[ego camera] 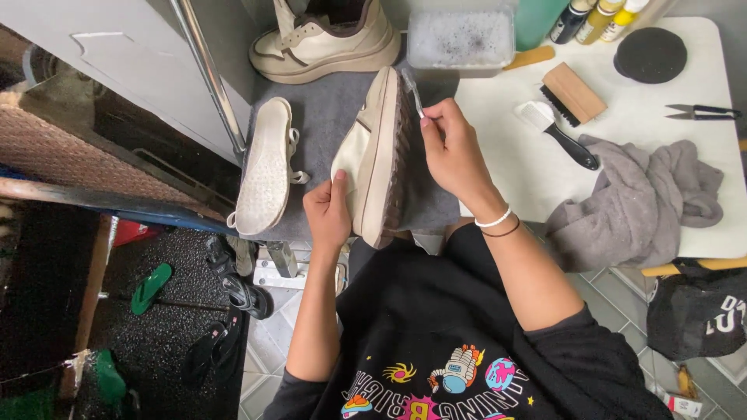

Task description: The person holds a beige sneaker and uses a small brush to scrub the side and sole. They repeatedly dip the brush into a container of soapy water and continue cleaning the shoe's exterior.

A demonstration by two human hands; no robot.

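Tiled floor shows below a white table whose near left part is covered by a grey mat. On the table's right side a crumpled grey towel hangs over the near edge; toward the far edge stand a clear tub of foamy water, a wooden-backed brush, a black-handled brush, a round black pad, a few bottles and small scissors. A second cream sneaker sits at the mat's far edge, and an insole lies along its left edge. The sneaker being worked on stands on its side near the mat's near edge, brown tread turned right. The left hand is clamped on its upper at the heel end, thumb pressed on the cream side. The right hand is closed on a thin tool, its tip at the tread near the toe. The shoe looks light, with a soft, yielding upper and a stiff, thick sole; the sole edge and heel seem the firmest places to grip, since the upper would likely dent and, if wet, slip.
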